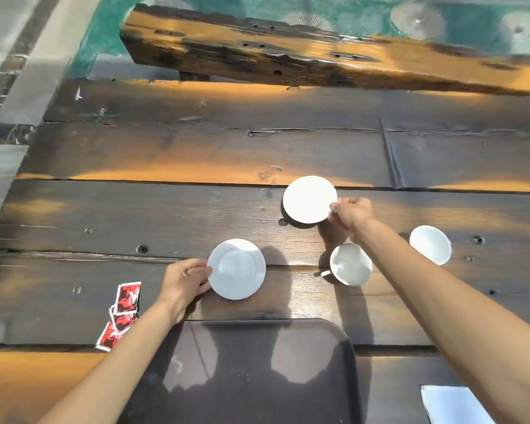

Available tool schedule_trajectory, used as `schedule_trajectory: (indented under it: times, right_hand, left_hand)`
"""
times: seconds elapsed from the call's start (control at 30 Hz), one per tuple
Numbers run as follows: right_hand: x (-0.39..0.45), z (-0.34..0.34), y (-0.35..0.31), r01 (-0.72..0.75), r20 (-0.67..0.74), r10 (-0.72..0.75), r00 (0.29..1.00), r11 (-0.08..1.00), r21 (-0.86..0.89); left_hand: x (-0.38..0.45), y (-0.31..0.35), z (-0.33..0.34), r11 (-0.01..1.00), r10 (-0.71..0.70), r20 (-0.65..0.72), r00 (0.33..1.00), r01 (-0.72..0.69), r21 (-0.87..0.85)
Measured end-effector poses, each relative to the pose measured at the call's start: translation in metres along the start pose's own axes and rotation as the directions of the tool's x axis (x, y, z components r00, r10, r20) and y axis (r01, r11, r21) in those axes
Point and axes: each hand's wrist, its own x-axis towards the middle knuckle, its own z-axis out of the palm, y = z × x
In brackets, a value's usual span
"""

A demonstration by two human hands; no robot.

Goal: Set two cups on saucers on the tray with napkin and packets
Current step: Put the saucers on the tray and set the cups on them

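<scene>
My left hand (182, 284) grips the left rim of a white saucer (237, 269) just beyond the dark tray (248, 371). My right hand (351, 214) pinches the right edge of a second white saucer (309, 199), held slightly above the wooden table. Two white cups stand on the table: one (351, 264) under my right forearm, the other (430, 244) farther right. Red and white packets (120, 315) lie left of the tray. A white napkin (453, 403) lies at the bottom right. The tray holds nothing.
The dark plank table (196, 154) stretches wide beyond the saucers. A rough wooden bench (288, 56) stands behind it, over a teal patterned floor.
</scene>
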Motion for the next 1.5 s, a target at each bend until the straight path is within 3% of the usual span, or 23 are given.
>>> schedule_trajectory:
  times: [0.1,0.4,0.5,0.7,1.03,1.37,1.5]
  right_hand:
    - [-0.028,-0.01,-0.008,0.011,0.056,-0.011,0.998,1.0,0.008]
    - [-0.157,-0.025,0.017,0.015,0.21,-0.07,0.975,0.967,0.253]
    - [-0.19,-0.028,0.048,0.003,0.188,-0.041,0.981,0.981,0.196]
    - [-0.236,-0.026,0.126,-0.116,0.197,0.068,0.978,0.963,0.243]
    - [-0.262,-0.026,0.239,-0.245,0.142,0.223,0.965,0.954,0.171]
    - [-0.26,-0.014,0.269,-0.301,0.05,0.297,0.954,0.932,0.201]
    - [-0.264,-0.011,0.274,-0.3,0.032,0.304,0.952,0.911,0.284]
  left_hand:
    - [-0.021,0.0,-0.021,0.996,0.027,-0.027,0.999,-0.03,-0.08]
    - [-0.094,-0.015,-0.091,0.96,0.06,-0.166,0.984,-0.102,-0.262]
    - [-0.116,-0.03,-0.116,0.943,0.035,-0.204,0.978,-0.1,-0.317]
    - [-0.135,-0.076,-0.148,0.93,-0.048,-0.24,0.97,-0.044,-0.364]
    - [-0.132,-0.137,-0.14,0.923,-0.183,-0.284,0.941,0.065,-0.378]
    - [-0.125,-0.163,-0.126,0.976,-0.181,-0.328,0.927,0.128,-0.175]
    - [-0.13,-0.164,-0.126,0.988,-0.103,-0.327,0.939,0.136,0.079]
